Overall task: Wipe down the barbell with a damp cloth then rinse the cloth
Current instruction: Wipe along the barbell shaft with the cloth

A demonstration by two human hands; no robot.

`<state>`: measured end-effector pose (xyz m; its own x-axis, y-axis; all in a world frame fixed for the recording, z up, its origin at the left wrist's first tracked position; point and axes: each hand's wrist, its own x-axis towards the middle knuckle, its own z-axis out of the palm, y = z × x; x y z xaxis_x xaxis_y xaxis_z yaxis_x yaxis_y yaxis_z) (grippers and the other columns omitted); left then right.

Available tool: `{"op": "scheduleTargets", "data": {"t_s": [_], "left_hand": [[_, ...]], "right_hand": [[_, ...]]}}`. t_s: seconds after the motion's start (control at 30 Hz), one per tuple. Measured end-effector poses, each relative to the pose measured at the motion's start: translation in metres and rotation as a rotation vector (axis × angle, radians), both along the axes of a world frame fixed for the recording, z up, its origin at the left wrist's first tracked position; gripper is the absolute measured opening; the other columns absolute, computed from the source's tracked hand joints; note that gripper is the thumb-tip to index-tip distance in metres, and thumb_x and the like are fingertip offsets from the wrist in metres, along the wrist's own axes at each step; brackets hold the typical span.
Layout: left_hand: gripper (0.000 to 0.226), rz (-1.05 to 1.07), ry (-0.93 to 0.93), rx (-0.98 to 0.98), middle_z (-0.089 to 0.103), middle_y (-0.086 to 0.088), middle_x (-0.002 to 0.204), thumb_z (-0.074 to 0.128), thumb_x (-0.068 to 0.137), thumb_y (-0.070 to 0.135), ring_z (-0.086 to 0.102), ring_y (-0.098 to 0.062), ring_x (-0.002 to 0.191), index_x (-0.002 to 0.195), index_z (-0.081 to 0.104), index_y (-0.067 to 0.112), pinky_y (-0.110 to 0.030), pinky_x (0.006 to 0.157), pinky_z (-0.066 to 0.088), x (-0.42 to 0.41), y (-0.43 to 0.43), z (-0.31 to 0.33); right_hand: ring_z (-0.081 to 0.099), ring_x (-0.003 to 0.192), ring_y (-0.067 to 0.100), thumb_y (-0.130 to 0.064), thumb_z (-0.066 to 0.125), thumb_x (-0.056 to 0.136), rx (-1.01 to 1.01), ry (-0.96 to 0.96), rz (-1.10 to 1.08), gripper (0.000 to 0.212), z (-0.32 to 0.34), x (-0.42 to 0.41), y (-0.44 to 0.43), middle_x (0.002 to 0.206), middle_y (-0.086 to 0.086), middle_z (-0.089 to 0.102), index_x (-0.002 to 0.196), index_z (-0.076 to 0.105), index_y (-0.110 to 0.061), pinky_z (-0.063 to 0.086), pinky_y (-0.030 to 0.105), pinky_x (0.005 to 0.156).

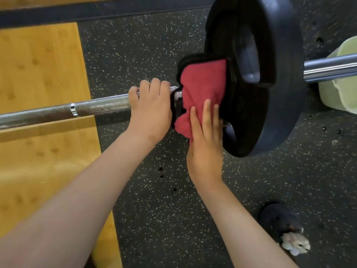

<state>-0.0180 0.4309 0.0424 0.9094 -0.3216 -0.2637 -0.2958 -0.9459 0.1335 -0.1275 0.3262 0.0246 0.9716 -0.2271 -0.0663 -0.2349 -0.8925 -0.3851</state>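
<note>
A steel barbell runs left to right across the view, its sleeve sticking out past a large black weight plate. A red cloth lies against the plate's inner face, over the collar. My left hand grips the bar shaft just left of the collar, fingers curled over the top. My right hand presses the cloth against the plate with straight fingers.
A pale green bucket stands on the floor behind the sleeve at the right. A small black plate and a crumpled white wad lie on the speckled rubber floor at lower right. A wooden platform fills the left.
</note>
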Motion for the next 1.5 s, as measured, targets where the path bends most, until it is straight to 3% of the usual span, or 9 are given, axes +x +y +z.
{"op": "scheduleTargets", "data": {"t_s": [0.13, 0.37, 0.67, 0.87, 1.0, 1.07, 1.27, 1.4, 1.5], "left_hand": [[0.04, -0.011, 0.122, -0.038, 0.044, -0.005, 0.125, 0.039, 0.093, 0.016, 0.037, -0.027, 0.115, 0.133, 0.04, 0.013, -0.042, 0.1, 0.023, 0.021, 0.002, 0.005], [0.045, -0.04, 0.349, -0.081, 0.041, -0.003, 0.126, 0.048, 0.091, 0.02, 0.033, -0.024, 0.119, 0.134, 0.035, 0.014, -0.039, 0.099, 0.023, 0.048, 0.006, 0.017], [0.051, -0.014, 0.539, -0.208, 0.039, -0.002, 0.133, 0.052, 0.095, 0.026, 0.027, -0.02, 0.127, 0.141, 0.031, 0.019, -0.034, 0.105, 0.016, 0.059, 0.014, 0.026], [0.023, -0.02, 0.468, -0.182, 0.034, 0.003, 0.103, 0.053, 0.093, 0.026, 0.033, -0.021, 0.115, 0.099, 0.032, 0.019, -0.036, 0.1, 0.021, 0.054, 0.012, 0.026], [0.042, -0.053, 0.356, -0.126, 0.039, -0.001, 0.124, 0.053, 0.092, 0.029, 0.032, -0.023, 0.119, 0.128, 0.035, 0.015, -0.037, 0.1, 0.021, 0.041, 0.012, 0.019], [0.061, -0.078, 0.312, -0.081, 0.035, -0.003, 0.134, 0.053, 0.09, 0.029, 0.03, -0.024, 0.123, 0.142, 0.025, 0.014, -0.038, 0.102, 0.02, 0.03, 0.011, 0.015], [0.064, -0.096, 0.267, -0.054, 0.032, -0.003, 0.133, 0.052, 0.088, 0.03, 0.029, -0.024, 0.121, 0.142, 0.022, 0.013, -0.039, 0.106, 0.019, -0.005, 0.011, 0.016], [0.071, -0.094, 0.35, -0.077, 0.024, -0.001, 0.14, 0.05, 0.09, 0.028, 0.02, -0.022, 0.131, 0.147, 0.012, 0.012, -0.036, 0.11, 0.008, -0.03, 0.012, 0.018], [0.068, -0.079, 0.385, -0.122, 0.025, 0.001, 0.139, 0.049, 0.089, 0.026, 0.019, -0.02, 0.13, 0.147, 0.014, 0.015, -0.035, 0.109, 0.006, -0.045, 0.015, 0.018]], "right_hand": [[-0.006, 0.148, 0.025, 0.012, 0.058, 0.081, -0.001, -0.016, -0.002, 0.087, -0.002, 0.022, -0.002, 0.159, -0.002, -0.009, 0.154, 0.019, -0.016, 0.002, 0.04, 0.12], [0.004, 0.148, 0.03, 0.005, 0.042, 0.09, 0.02, -0.101, -0.004, 0.057, 0.011, 0.106, -0.005, 0.159, 0.004, 0.021, 0.145, 0.04, -0.01, 0.0, 0.041, 0.119], [-0.004, 0.149, 0.027, 0.017, 0.049, 0.084, 0.035, 0.02, 0.041, 0.081, 0.009, 0.043, -0.008, 0.162, 0.001, -0.006, 0.153, 0.019, -0.012, 0.028, 0.048, 0.116], [0.013, 0.146, 0.032, 0.007, 0.039, 0.089, 0.028, -0.009, 0.046, 0.05, 0.021, 0.107, -0.011, 0.155, 0.009, 0.03, 0.138, 0.048, -0.002, 0.014, 0.047, 0.12], [0.002, 0.149, 0.026, 0.012, 0.041, 0.09, 0.015, 0.0, 0.071, 0.06, 0.024, 0.075, -0.012, 0.161, 0.004, 0.015, 0.147, 0.035, -0.006, 0.005, 0.032, 0.12], [-0.004, 0.149, 0.026, 0.016, 0.045, 0.085, -0.001, 0.041, 0.089, 0.072, 0.026, 0.045, -0.013, 0.162, 0.003, 0.005, 0.151, 0.026, -0.008, 0.012, 0.037, 0.12], [0.001, 0.149, 0.028, 0.006, 0.043, 0.092, 0.023, 0.179, 0.164, 0.057, 0.041, 0.049, -0.021, 0.161, 0.006, 0.013, 0.147, 0.034, -0.005, 0.014, 0.047, 0.12], [0.0, 0.148, 0.022, 0.0, 0.04, 0.092, 0.027, 0.293, 0.128, 0.048, 0.05, 0.064, -0.017, 0.16, 0.0, 0.018, 0.139, 0.047, -0.007, 0.009, 0.042, 0.121], [-0.003, 0.149, 0.02, 0.008, 0.042, 0.09, 0.021, 0.198, 0.074, 0.057, 0.047, 0.023, -0.011, 0.161, -0.001, 0.012, 0.145, 0.039, -0.009, 0.005, 0.034, 0.121]]}}
